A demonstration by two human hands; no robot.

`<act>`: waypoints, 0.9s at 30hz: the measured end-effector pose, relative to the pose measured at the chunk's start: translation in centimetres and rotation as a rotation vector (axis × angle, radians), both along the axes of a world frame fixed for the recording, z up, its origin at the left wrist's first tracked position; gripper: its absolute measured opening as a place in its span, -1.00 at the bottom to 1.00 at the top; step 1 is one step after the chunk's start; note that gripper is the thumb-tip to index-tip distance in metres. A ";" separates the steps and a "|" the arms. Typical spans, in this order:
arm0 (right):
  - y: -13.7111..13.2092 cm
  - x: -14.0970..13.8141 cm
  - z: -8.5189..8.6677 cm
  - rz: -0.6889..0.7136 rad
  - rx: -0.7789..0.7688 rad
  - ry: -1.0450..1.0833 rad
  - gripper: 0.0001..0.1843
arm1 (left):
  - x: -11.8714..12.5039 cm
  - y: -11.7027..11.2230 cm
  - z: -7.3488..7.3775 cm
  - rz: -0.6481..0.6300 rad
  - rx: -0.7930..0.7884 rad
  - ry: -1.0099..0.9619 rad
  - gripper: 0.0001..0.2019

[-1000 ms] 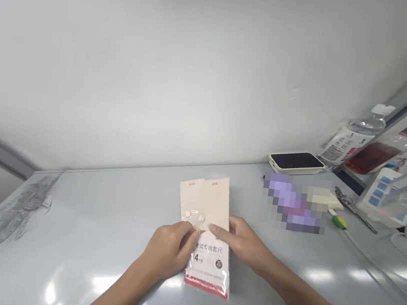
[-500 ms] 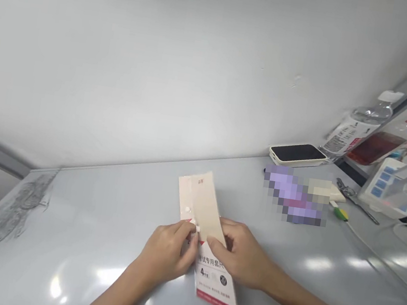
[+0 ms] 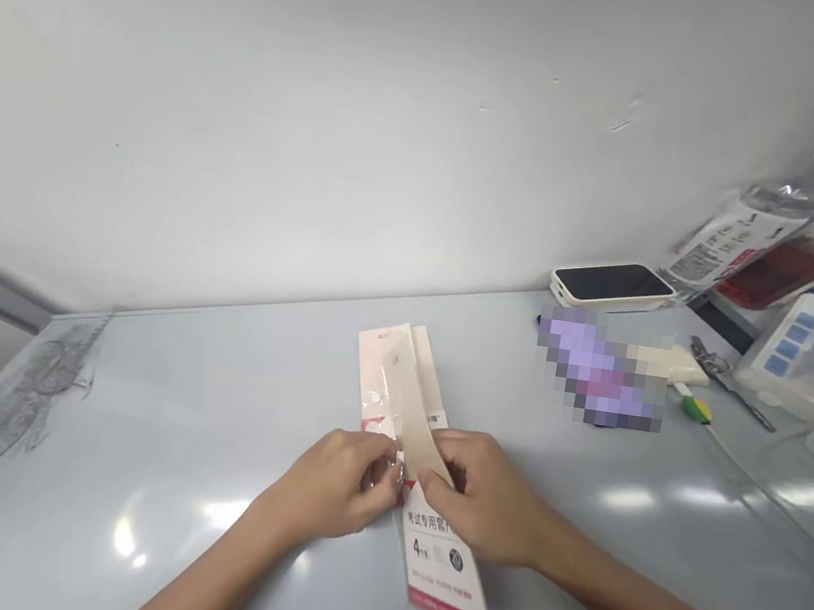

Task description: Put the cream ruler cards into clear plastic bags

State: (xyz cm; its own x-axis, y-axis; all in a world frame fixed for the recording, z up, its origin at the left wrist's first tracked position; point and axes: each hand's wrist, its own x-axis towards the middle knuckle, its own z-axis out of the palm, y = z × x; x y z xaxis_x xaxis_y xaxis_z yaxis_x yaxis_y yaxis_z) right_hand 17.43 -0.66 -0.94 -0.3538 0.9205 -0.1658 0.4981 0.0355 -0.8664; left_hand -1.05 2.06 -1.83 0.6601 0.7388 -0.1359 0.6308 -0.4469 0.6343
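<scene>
A ruler-set package point(image 3: 448, 578), white and pale pink with red bands and printed characters, lies at an angle on the grey table. My right hand point(image 3: 478, 497) grips its right side, thumb on top and fingers underneath. At its left edge, my left hand point(image 3: 351, 484) pinches a bit of clear plastic wrapping point(image 3: 398, 460) between thumb and forefinger. A beige strip point(image 3: 409, 401) rises between the hands, and behind it the package's pale upper part point(image 3: 373, 361) shows split into two layers. What sits inside is hidden.
At the back right a phone point(image 3: 611, 285) rests by the wall, near a blurred purple item point(image 3: 591, 366). Bottles point(image 3: 767, 224), a power strip point(image 3: 799, 345) and a white cable point(image 3: 752, 490) are at the right. A dark drawing point(image 3: 30, 404) marks the table's left side.
The package's upper layers have come apart, with the beige strip now lifted and a second layer showing behind. Clear plastic shows in my left fingers. The view has shifted slightly.
</scene>
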 end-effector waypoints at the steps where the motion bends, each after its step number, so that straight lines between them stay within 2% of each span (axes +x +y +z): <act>1: 0.0 0.0 -0.1 0.004 -0.007 -0.005 -0.78 | 0.0 0.0 0.0 0.014 -0.039 0.000 -0.79; 10: 0.2 0.0 -0.8 0.006 -0.083 -0.007 -0.79 | 0.4 0.7 0.1 0.078 -0.289 -0.033 -0.80; 18: 0.5 0.1 -0.9 0.008 -0.145 0.007 -0.82 | 0.6 0.9 0.2 0.137 -0.382 -0.008 -0.74; 22: 0.5 0.0 -0.8 -0.007 -0.138 -0.022 -0.81 | 1.0 0.7 0.2 0.204 -0.408 0.009 -0.79; 27: 0.1 -0.2 -0.6 -0.007 -0.139 -0.008 -0.82 | 1.5 0.8 0.3 0.229 -0.396 0.014 -0.85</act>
